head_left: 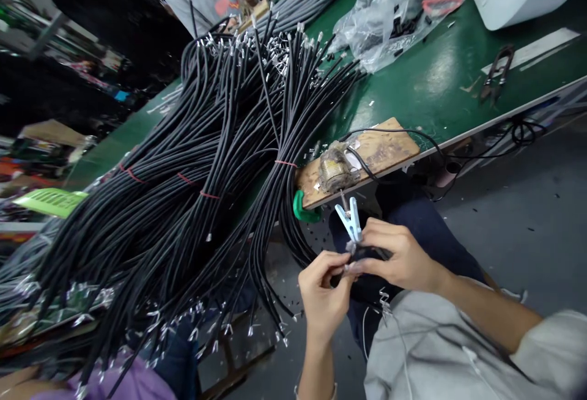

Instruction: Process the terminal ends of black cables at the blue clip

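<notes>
Okay, left hand (324,293) and right hand (398,254) pinch a small dark piece (363,254) between fingertips, just beside the blue clip's (350,219) near end; fingers mostly hide it, shape can't tell.

Grey top (426,351) (creased), loose sleeve (553,351), navy trousers (443,238)

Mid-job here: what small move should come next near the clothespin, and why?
I'd probably hold the right hand steady and shift the left hand slightly aside for a look: both meet just below the light-blue clothespin, and they hide most of what lies between them.
</notes>
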A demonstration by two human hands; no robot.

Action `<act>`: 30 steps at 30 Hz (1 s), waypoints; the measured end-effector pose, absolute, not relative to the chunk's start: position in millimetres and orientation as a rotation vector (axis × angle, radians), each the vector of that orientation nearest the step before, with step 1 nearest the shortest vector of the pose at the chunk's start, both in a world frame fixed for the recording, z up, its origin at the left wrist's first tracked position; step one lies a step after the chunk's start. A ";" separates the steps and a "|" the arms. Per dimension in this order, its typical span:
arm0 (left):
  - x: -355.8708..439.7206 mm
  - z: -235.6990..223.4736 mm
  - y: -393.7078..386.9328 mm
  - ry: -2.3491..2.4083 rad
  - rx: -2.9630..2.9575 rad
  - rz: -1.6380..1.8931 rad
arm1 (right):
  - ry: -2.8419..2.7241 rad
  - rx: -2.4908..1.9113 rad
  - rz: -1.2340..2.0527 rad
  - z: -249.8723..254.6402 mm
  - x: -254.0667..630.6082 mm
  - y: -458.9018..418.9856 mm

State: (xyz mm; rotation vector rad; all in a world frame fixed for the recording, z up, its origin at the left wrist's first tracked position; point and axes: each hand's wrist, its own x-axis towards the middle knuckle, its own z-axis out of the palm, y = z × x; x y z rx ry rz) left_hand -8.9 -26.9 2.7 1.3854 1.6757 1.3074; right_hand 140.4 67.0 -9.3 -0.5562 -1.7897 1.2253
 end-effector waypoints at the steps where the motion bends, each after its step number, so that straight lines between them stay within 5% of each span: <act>1: -7.8 3.5 -27.3 1.711 1.433 1.282 | -1.785 -0.548 1.211 -7.3 136.1 65.2; 9: 4.4 9.6 -26.0 1.930 1.619 1.077 | -1.596 -0.753 0.952 -21.0 120.2 45.7; 16: 14.8 4.6 -21.3 1.938 1.432 1.298 | -0.795 -0.621 1.870 -28.5 110.5 35.2; 21: 13.4 7.3 -21.4 1.905 1.535 1.203 | -0.584 -0.596 2.127 -30.0 112.3 45.9; 24: 9.0 9.1 -21.3 1.884 1.546 1.165 | -0.876 -0.660 2.022 -30.2 120.9 52.5; 30: 5.7 9.9 -17.5 1.819 1.473 1.101 | -1.346 -1.010 1.228 -27.6 140.6 48.5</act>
